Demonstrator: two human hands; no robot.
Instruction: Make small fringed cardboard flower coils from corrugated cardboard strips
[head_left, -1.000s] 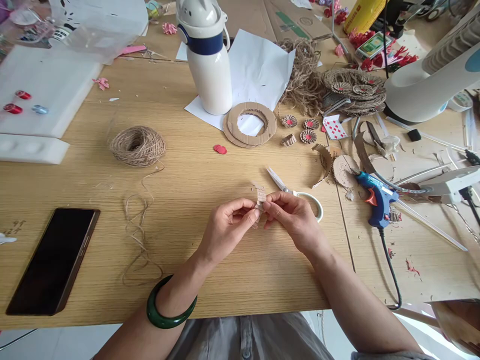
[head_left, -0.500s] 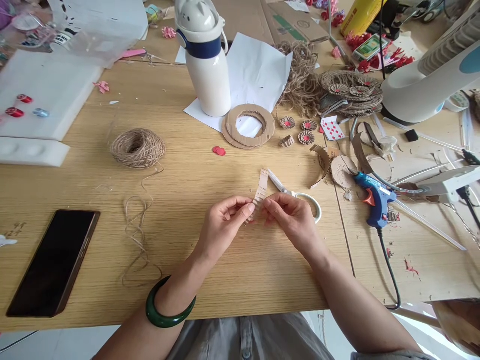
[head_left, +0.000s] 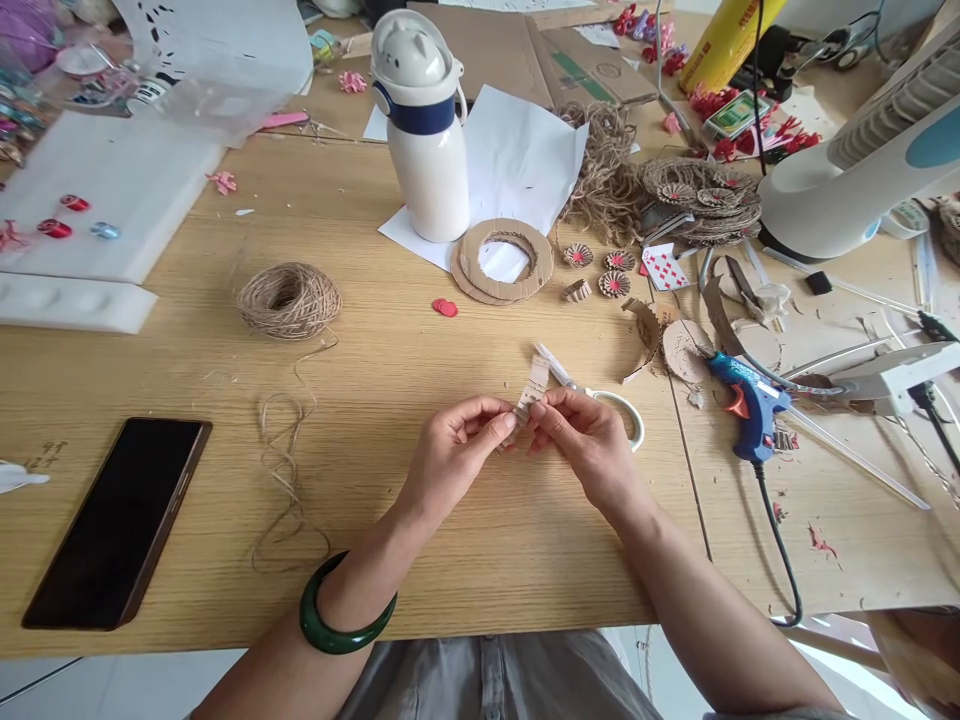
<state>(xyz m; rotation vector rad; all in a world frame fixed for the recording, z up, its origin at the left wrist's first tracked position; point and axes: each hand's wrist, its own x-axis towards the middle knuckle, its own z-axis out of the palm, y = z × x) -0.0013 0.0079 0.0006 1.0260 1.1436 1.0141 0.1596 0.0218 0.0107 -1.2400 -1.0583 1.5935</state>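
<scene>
Between both hands is a narrow corrugated cardboard strip (head_left: 538, 375), its far end pointing away from me. My left hand (head_left: 469, 435) pinches its lower part between thumb and fingers. My right hand (head_left: 581, 435) is closed on the strip's right edge, fingertips close to the left thumb. Scissors with white handles (head_left: 634, 410) lie on the table just behind my right hand, which hides part of them. Farther back are two cardboard rings (head_left: 469, 270), small red discs (head_left: 445, 308) and several rolled cardboard rosettes (head_left: 615, 285) with red centres.
A twine ball (head_left: 289, 300) with a loose tail and a phone (head_left: 116, 525) lie to the left. A white bottle (head_left: 427, 170) stands on paper at the back. On the right are a blue glue gun (head_left: 754, 405) with its cord, and a white appliance base (head_left: 806, 195).
My head view has shifted slightly, so the table items appear a little farther right and lower. Both hands keep their pinch on the cardboard strip, with only small finger movement.
</scene>
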